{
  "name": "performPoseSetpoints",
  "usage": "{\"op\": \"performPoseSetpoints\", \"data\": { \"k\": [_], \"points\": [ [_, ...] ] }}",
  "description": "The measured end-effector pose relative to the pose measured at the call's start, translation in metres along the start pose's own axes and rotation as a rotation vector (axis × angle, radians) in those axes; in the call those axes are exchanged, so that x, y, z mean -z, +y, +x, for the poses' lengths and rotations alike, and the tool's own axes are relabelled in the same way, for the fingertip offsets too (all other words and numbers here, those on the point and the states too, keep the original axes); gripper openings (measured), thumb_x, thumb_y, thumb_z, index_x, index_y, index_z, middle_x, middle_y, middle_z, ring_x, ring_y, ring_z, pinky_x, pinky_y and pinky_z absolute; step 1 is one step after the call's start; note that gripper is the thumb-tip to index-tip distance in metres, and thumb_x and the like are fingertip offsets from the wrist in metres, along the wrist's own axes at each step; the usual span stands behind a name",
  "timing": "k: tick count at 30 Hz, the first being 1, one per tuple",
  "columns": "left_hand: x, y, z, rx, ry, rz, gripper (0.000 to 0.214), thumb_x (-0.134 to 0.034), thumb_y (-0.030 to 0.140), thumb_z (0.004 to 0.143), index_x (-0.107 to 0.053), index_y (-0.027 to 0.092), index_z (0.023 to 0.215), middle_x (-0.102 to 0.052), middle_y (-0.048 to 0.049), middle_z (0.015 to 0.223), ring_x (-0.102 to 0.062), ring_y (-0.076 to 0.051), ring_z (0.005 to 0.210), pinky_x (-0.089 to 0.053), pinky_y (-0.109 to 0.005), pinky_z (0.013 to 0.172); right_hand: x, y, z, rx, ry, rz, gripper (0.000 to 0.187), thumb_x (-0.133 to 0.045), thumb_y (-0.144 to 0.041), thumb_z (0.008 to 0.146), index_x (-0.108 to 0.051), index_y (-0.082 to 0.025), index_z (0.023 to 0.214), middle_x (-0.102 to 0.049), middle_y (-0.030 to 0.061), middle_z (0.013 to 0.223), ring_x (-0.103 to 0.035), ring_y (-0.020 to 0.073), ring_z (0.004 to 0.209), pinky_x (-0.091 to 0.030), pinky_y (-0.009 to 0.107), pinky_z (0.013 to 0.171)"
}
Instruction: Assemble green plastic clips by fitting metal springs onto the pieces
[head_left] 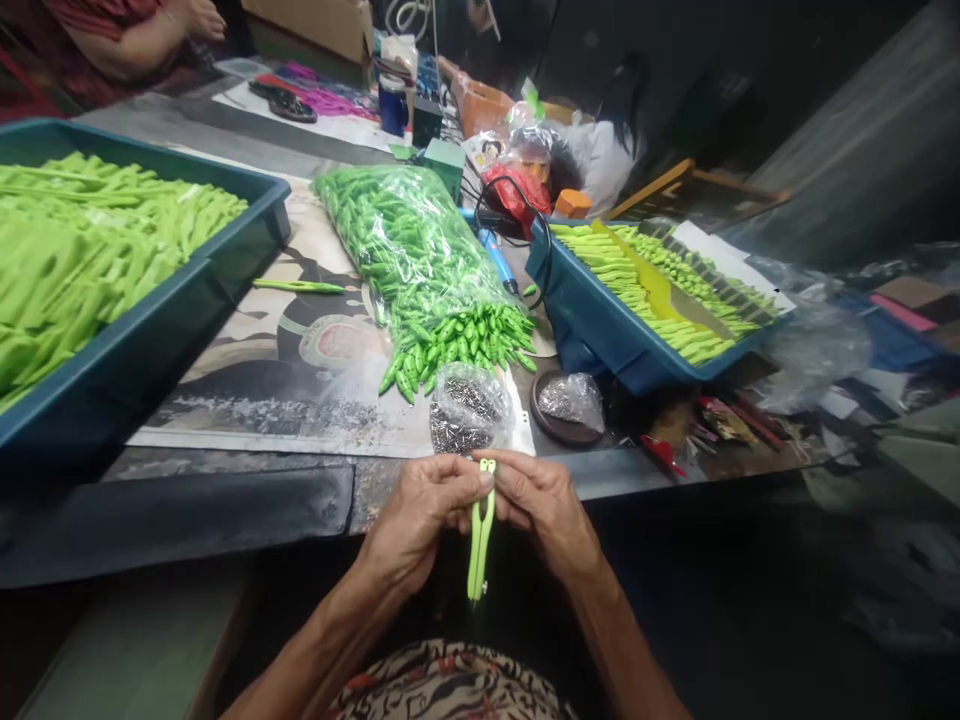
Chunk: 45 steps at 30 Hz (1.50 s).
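Note:
Close to my body, just past the table's front edge, both hands pinch a lime-green two-legged plastic piece [480,545] that looks like tweezers. My left hand [420,515] has thumb and fingers closed on its upper end. From the other side, my right hand [541,505] grips the same end. The legs point down toward my lap, and a small shiny bit shows near the lower tip. Right beyond my fingers lies an open clear bag of small metal parts [465,410]. Behind it, a large clear bag [405,240] spills bright green pointed plastic pieces [469,345].
A blue tray [247,225] heaped with lime-green pieces stands left. At right is another blue bin [622,340] with similar pieces. A round dark dish [547,425] holds a small bag. One green piece [298,286] lies alone. A person's arm [135,45] shows far left.

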<state>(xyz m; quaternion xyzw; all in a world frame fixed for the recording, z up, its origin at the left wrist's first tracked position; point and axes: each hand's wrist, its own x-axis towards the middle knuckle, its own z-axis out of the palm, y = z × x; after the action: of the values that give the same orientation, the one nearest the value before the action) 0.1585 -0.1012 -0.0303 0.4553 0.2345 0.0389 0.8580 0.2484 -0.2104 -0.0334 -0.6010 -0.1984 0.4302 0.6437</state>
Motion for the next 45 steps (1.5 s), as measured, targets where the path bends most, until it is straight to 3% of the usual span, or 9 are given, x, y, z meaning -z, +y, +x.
{"op": "performPoseSetpoints", "data": {
  "k": [5, 21, 31, 40, 45],
  "points": [
    [-0.001, -0.001, 0.003, 0.07, 0.048, -0.089, 0.025, -0.074, 0.032, 0.057, -0.06, 0.012, 0.06, -0.053, 0.002, 0.052, -0.044, -0.007, 0.047, -0.031, -0.02, 0.047, 0.005, 0.002, 0.005, -0.055, -0.026, 0.176, 0.025, -0.067, -0.03, 0.072, -0.066, -0.012, 0.089, -0.033, -0.0066, 0.049, -0.02, 0.0015, 0.042, -0.009, 0.016, 0.038],
    [0.0, 0.0, 0.0, 0.095, 0.062, -0.169, 0.025, -0.076, 0.03, 0.052, -0.061, 0.011, 0.056, -0.055, 0.0013, 0.051, -0.047, -0.007, 0.047, -0.036, -0.021, 0.049, 0.004, 0.001, 0.01, -0.063, -0.059, 0.187, 0.017, -0.066, -0.024, 0.071, -0.067, -0.013, 0.083, -0.028, -0.0073, 0.05, -0.017, 0.0007, 0.043, -0.009, 0.013, 0.038],
    [0.003, 0.0, -0.001, 0.102, 0.023, -0.144, 0.026, -0.075, 0.031, 0.053, -0.058, 0.012, 0.056, -0.05, 0.0037, 0.049, -0.042, -0.006, 0.046, -0.033, -0.02, 0.048, 0.004, 0.003, 0.013, 0.012, -0.048, 0.161, 0.016, -0.069, -0.024, 0.068, -0.069, -0.012, 0.079, -0.042, -0.0036, 0.056, -0.022, 0.0011, 0.044, -0.01, 0.017, 0.04],
    [0.013, -0.001, 0.003, 0.095, -0.084, -0.022, 0.026, -0.068, 0.032, 0.065, -0.052, 0.012, 0.058, -0.042, 0.0064, 0.05, -0.031, -0.005, 0.049, -0.023, -0.018, 0.048, 0.003, 0.001, 0.01, 0.112, -0.078, 0.068, 0.015, -0.065, -0.027, 0.072, -0.066, -0.013, 0.077, -0.042, -0.0027, 0.06, -0.027, 0.0035, 0.046, -0.015, 0.02, 0.042],
    [0.031, 0.02, -0.003, -0.008, -0.096, 0.125, 0.019, -0.067, 0.028, 0.066, -0.057, 0.012, 0.062, -0.048, 0.0056, 0.053, -0.037, -0.006, 0.053, -0.027, -0.018, 0.052, -0.014, -0.017, 0.016, 0.311, -0.091, -0.292, 0.011, -0.06, -0.024, 0.078, -0.066, -0.014, 0.079, -0.046, -0.0011, 0.067, -0.039, 0.008, 0.058, -0.029, 0.022, 0.053]
  ]
}}
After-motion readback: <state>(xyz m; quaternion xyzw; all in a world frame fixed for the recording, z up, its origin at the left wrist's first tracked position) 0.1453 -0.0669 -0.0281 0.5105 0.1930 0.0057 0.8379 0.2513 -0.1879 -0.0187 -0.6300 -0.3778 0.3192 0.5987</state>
